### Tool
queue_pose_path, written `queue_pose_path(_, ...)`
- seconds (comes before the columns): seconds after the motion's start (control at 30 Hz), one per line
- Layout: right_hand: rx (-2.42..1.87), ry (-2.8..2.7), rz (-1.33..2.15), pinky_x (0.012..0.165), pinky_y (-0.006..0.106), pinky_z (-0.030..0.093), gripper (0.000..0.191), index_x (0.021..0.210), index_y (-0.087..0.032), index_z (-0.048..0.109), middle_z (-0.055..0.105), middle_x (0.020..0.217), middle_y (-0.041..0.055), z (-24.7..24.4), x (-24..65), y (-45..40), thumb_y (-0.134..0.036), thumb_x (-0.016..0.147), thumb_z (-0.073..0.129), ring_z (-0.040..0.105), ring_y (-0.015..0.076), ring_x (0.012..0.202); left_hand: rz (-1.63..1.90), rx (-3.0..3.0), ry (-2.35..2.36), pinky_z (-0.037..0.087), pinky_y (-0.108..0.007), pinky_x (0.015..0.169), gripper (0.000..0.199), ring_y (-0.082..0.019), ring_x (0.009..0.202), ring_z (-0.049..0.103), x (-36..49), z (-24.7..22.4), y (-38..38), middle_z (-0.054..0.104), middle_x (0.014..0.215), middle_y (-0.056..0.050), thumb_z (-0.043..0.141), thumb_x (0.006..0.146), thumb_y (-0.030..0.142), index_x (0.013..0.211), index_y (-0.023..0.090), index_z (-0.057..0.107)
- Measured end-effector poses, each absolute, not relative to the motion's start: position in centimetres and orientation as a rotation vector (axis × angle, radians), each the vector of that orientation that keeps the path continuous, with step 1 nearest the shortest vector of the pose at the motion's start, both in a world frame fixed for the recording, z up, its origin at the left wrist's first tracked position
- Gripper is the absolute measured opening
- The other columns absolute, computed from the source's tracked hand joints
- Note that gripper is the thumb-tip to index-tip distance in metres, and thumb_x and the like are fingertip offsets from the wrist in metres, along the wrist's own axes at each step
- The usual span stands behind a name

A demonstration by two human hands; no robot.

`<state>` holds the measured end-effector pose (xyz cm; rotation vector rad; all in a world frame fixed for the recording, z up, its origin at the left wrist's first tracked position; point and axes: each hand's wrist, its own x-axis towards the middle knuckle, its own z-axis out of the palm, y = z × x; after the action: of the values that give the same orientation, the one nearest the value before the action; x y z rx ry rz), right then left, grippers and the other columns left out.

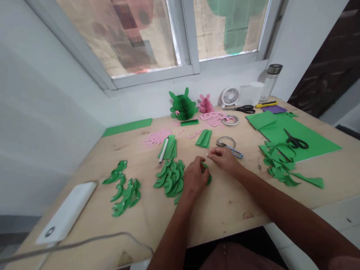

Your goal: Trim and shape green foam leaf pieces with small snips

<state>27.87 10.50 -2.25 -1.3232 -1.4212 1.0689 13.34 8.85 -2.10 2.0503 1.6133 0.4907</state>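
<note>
My left hand [196,174] rests low over the wood with its fingers curled on a green paper piece [208,177], most of which the hand hides. Just right of it, my right hand [223,158] pinches a tiny white strip [207,154] between thumb and finger, too small to make out fully. Beside my left hand lies a heap of green curved paper cut-outs [170,178]. Farther left, more green cut-outs [126,195] carry whitish, shiny strips. A blue-handled cutter [235,152] and a thin tape roll [225,142] lie beyond my right hand.
A white pen [163,150] lies on folded green paper [171,148]. Black scissors [296,140] rest on green sheets [309,135], near green scraps [281,165]. Paper figures [183,107] stand at the wall. A white power bank [67,212] and a cable [98,237] are at left.
</note>
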Motion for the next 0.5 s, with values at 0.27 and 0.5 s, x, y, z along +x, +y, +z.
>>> queue_pose_path(0.27,-1.329,-1.427,1.054,0.050,0.023,0.027,0.020,0.063,-0.014,0.058,0.045,0.054,-0.0041,-2.9,28.0,10.7,-0.033,0.070,0.057,0.036,0.0084,0.051,0.237,2.242,1.856,0.040,-0.032,0.079,0.025,-0.023,0.097,0.057,13.0,-1.2,10.3,0.063,0.102,-0.011,0.050,0.077,0.027,0.099,0.017,0.058)
queue_pose_path(0.5,-1.316,-1.405,1.076,0.046,0.022,0.024,0.023,0.064,-0.014,0.059,0.042,0.052,-0.0044,-3.4,28.1,10.8,-0.036,0.071,0.057,0.032,0.0075,0.049,0.202,2.224,1.788,0.039,-0.030,0.072,0.016,-0.022,0.092,0.058,13.7,-1.4,11.3,0.064,0.094,-0.009,0.054,0.073,0.024,0.088,0.019,0.058)
